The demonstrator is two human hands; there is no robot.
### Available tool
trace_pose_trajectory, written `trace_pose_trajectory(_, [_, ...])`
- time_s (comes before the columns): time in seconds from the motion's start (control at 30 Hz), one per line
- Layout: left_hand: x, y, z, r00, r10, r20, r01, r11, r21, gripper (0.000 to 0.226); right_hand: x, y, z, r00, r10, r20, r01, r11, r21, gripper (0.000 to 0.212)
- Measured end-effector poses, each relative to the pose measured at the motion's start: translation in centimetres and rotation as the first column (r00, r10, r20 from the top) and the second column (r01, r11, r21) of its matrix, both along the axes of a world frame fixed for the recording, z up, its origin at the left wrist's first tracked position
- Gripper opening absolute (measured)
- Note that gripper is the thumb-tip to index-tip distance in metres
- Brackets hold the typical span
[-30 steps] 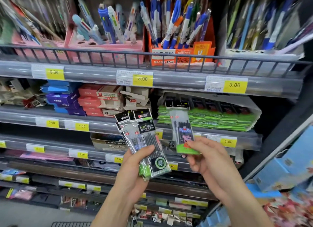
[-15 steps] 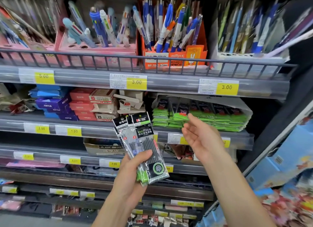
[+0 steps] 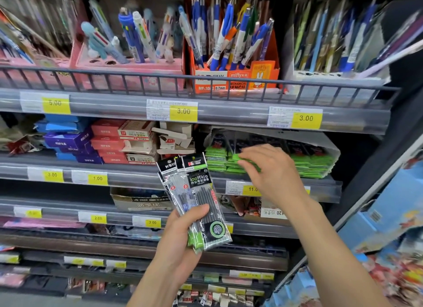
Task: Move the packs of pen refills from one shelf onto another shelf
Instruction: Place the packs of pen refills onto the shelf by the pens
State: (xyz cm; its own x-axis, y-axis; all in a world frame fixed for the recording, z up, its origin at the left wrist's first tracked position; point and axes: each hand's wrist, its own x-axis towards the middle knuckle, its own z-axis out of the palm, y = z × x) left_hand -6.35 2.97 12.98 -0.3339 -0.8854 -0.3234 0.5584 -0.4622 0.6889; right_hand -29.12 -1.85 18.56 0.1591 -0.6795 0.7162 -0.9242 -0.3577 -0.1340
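My left hand (image 3: 180, 235) grips a fan of three packs of pen refills (image 3: 196, 192), clear sleeves with black headers and green bottoms, held upright in front of the shelves. My right hand (image 3: 272, 169) reaches to the second shelf (image 3: 281, 187). Its thumb and bent fingers pinch the green end of one refill pack (image 3: 248, 162) on top of the stacked green packs (image 3: 315, 162). That stack lies in an open white carton. Motion blur hides the exact finger contact.
The top shelf (image 3: 206, 107) carries pen boxes behind a wire rail, among them an orange mechanical pencil box (image 3: 235, 78). Small red, blue and purple cartons (image 3: 96, 144) are stacked left of the green packs. Lower shelves hold more stationery. Blue boxes (image 3: 389, 210) stand at the right.
My right hand carried one pack up from beside the left hand to the green stack, opened there, and now closes its fingertips on a pack at the stack. The left hand stayed put.
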Motion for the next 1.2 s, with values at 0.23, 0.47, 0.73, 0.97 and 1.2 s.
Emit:
trace_pose_trajectory(0.23, [0.0, -0.5, 0.4, 1.000, 0.010, -0.003, -0.010, 1.000, -0.009, 0.065, -0.8, -0.4, 1.1, 0.995, 0.089, 0.047, -0.097, 0.972, 0.213, 0.021])
trace_pose_trajectory(0.47, [-0.6, -0.5, 1.1, 1.000, 0.010, 0.011, -0.010, 1.000, -0.016, 0.069, -0.2, -1.4, 1.1, 0.997, 0.061, 0.046, -0.068, 0.983, 0.168, 0.025])
trace_pose_trajectory(0.73, [-1.2, -0.4, 1.8, 1.000, 0.017, -0.003, -0.017, 1.000, 0.002, 0.072, 1.2, -1.9, 1.0, 0.999, -0.051, 0.014, 0.048, 0.981, 0.189, 0.026])
trace_pose_trajectory(0.97, [-2.1, -0.7, 2.2, 1.000, 0.018, 0.001, -0.017, 0.999, -0.047, 0.083, 4.6, 5.1, -0.2, 0.789, -0.094, 0.606, -0.073, 0.967, 0.246, 0.032])
trace_pose_trajectory(1.2, [-3.9, -0.7, 1.7, 0.987, 0.026, 0.157, -0.010, 0.995, -0.103, 0.085, 5.5, 11.2, -2.2, 0.436, -0.223, 0.872, -0.469, 0.770, 0.431, 0.051])
